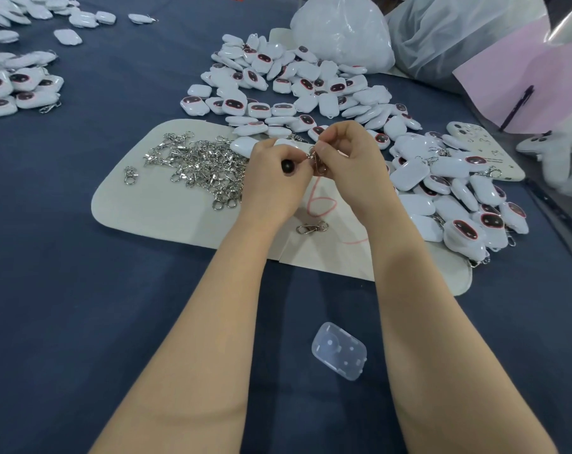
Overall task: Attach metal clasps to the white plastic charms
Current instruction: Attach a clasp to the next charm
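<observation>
I see the right hand (346, 155) pinching a clasp (318, 162), its long axis hanging down, just beside the left hand (278, 173), which grips a black tool (287, 166); the charms (310, 83) lie just beyond both.

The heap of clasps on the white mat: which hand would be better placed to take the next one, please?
Probably the left. The left hand sits right beside the heap of clasps, though it grips a black-knobbed tool; the right hand, pinching a clasp, would have to cross over.
</observation>
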The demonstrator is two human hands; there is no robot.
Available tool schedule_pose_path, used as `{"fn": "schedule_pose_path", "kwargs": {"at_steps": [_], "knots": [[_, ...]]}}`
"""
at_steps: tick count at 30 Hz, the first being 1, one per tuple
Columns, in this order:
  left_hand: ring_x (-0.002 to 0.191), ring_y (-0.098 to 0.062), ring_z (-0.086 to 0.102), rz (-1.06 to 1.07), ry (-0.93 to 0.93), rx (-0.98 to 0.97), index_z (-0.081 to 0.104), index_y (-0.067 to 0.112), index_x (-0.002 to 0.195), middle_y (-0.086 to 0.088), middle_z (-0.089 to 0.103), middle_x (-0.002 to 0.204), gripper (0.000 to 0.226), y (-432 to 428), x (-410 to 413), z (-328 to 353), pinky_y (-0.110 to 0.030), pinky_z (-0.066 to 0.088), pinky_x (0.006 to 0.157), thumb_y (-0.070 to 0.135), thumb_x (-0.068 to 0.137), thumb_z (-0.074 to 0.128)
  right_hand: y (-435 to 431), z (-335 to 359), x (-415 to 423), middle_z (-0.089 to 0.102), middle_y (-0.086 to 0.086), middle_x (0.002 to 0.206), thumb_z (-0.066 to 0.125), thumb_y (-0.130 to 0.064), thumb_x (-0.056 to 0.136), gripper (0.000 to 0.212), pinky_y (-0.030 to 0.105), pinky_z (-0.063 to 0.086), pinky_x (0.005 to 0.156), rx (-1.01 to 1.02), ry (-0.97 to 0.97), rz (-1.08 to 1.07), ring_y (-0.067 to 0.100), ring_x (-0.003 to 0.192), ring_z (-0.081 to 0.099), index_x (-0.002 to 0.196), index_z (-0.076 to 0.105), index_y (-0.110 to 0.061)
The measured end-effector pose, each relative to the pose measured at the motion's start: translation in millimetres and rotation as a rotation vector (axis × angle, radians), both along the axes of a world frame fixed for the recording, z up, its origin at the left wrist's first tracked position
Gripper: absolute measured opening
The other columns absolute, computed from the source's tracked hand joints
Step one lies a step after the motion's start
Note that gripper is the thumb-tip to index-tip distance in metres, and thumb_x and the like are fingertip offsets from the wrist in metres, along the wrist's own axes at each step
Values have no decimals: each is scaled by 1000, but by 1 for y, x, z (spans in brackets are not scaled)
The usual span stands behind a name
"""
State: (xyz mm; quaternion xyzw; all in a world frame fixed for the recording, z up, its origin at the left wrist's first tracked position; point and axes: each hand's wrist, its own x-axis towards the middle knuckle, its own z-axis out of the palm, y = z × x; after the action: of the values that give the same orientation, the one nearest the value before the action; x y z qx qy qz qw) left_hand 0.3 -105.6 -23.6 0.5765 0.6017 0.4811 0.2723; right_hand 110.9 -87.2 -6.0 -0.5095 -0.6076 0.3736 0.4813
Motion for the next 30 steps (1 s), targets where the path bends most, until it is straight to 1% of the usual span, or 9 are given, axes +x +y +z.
{"fn": "schedule_pose_path", "kwargs": {"at_steps": [2, 4, 8, 12, 15, 21, 25, 27, 30], "knots": [[86, -9, 49, 2, 2, 20, 66, 13, 87, -10, 55, 114, 3, 0, 0, 0, -13, 37, 80, 12, 86, 63, 0, 1, 0, 58, 12, 86, 51, 0, 92, 15, 30, 55, 73, -1, 12, -2, 15, 68, 56, 87, 51, -15], [86, -10, 51, 27, -7, 47, 63, 16, 82, -7, 57, 107, 6, 0, -1, 0, -14, 36, 77, 12, 86, 63, -1, 3, -1, 58, 13, 89, 51, 0, 92, 15, 26, 54, 69, 0, 19, -1, 17, 71, 55, 88, 51, -15], [86, -11, 53, 83, -51, 69, 62, 19, 78, -5, 60, 103, 10, 1, -3, -1, -17, 38, 76, 12, 86, 61, -1, 2, -3, 57, 7, 84, 50, -1, 92, 15, 17, 50, 60, 18, -62, 6, 12, 65, 56, 88, 50, -16], [88, -14, 57, 72, -45, 47, 65, 17, 79, -9, 62, 105, 10, 2, -2, -1, -20, 41, 77, 13, 86, 59, 1, 2, -3, 55, 2, 78, 50, -1, 92, 10, 26, 55, 66, 21, -68, -5, 7, 58, 56, 92, 51, -11], [91, -15, 58, 59, -46, 37, 67, 17, 83, -7, 61, 107, 9, 2, -1, -1, -22, 43, 80, 14, 86, 59, 1, 1, -3, 56, 2, 77, 51, -2, 92, 10, 30, 54, 71, 19, -86, -3, 10, 58, 57, 92, 52, -12], [90, -15, 56, 71, -13, 29, 65, 16, 84, -10, 61, 108, 10, 4, -3, -2, -18, 38, 76, 17, 91, 58, 0, 1, -3, 57, 5, 84, 51, -2, 93, 10, 24, 53, 69, 22, -120, -10, 10, 66, 57, 94, 52, -11], [95, -19, 58, 74, -19, 13, 66, 15, 86, -10, 63, 107, 12, 5, -2, -3, -22, 41, 81, 17, 91, 56, -1, 2, -4, 57, 10, 87, 48, 2, 93, 12, 18, 53, 63, 2, -21, -9, 9, 64, 57, 94, 52, -9], [93, -18, 59, 65, -30, 13, 67, 15, 87, -10, 63, 107, 11, 4, -2, -3, -21, 42, 80, 16, 90, 57, -1, 3, -5, 58, 11, 87, 48, 3, 93, 13, 21, 54, 64, -2, 2, -8, 11, 65, 57, 92, 52, -10], [77, -6, 55, 29, -68, 19, 68, 15, 88, -10, 60, 111, 7, 2, 0, -2, -13, 40, 73, 14, 85, 62, -1, 3, -4, 58, 8, 83, 49, 3, 92, 13, 25, 55, 67, -7, 31, -16, 9, 60, 57, 92, 53, -9]]}}
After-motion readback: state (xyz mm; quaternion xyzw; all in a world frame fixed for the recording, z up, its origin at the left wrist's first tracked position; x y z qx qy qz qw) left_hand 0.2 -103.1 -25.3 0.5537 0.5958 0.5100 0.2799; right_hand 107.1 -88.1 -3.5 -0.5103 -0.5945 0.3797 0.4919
